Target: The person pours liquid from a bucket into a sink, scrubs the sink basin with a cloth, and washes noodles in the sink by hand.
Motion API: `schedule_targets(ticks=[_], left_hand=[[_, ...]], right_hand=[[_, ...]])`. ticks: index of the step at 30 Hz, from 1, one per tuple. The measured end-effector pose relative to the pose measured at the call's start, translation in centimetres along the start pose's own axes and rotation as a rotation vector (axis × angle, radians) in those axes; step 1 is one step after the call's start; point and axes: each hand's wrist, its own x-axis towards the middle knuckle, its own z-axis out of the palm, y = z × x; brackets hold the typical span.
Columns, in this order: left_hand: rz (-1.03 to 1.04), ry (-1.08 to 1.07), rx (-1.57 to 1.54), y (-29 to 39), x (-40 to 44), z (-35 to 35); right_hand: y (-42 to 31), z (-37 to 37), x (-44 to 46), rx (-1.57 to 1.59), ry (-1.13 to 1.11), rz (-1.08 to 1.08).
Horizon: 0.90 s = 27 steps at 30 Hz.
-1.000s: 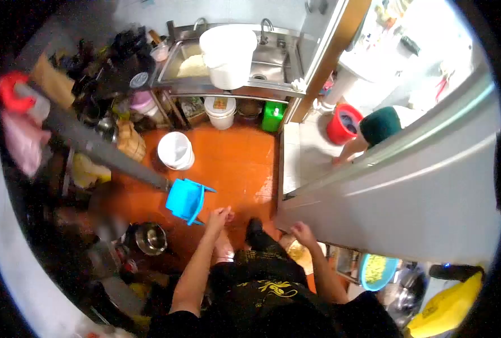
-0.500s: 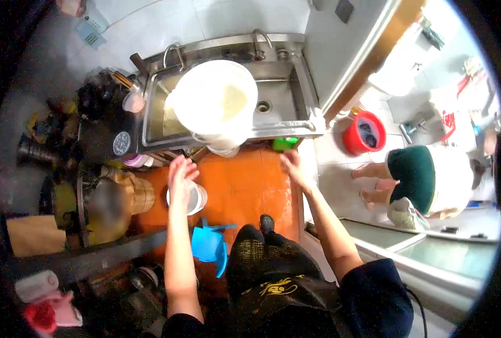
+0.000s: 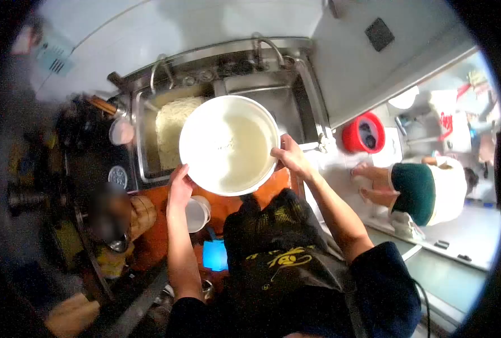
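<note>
A large white bucket (image 3: pixel 229 145) stands at the front of the steel double sink, its round opening facing up, with something pale inside. My left hand (image 3: pixel 180 187) is at the lower left of its rim, fingers against the side. On the right side, my right hand (image 3: pixel 290 155) grips the rim with its thumb over the edge. Behind the bucket, a pale, shredded-looking mass (image 3: pixel 173 123) lies in the left basin. The right basin (image 3: pixel 287 108) shows bare metal beside the bucket.
A white bucket (image 3: pixel 196 215) and a blue stool (image 3: pixel 215 255) are on the orange floor below. At right, a person in green shorts (image 3: pixel 412 192) bends over near a red bucket (image 3: pixel 363 133). A wooden barrel (image 3: pixel 143 215) stands at left.
I am closer to the sink. Both hands have moved forward from the air and taken hold of the large white bucket by its rim and side.
</note>
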Motion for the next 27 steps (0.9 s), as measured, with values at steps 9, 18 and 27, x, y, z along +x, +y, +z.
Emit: schedule_targets(ticks=[9,18,27], left_hand=[[0.126,0.134,0.169,5.6,-0.5,3.9],[0.113,0.42,0.58,7.7,-1.3,10.5],[0.05,0.328,0.368,9.0,2.4,15.1]], right_hand=[[-0.7,-0.9,-0.8,0.225,-0.075,0.065],[0.8,-2.2,3.8,0.716,-0.326,0.314],[2.5,-2.9,8.7,0.753,-0.473,0.449]])
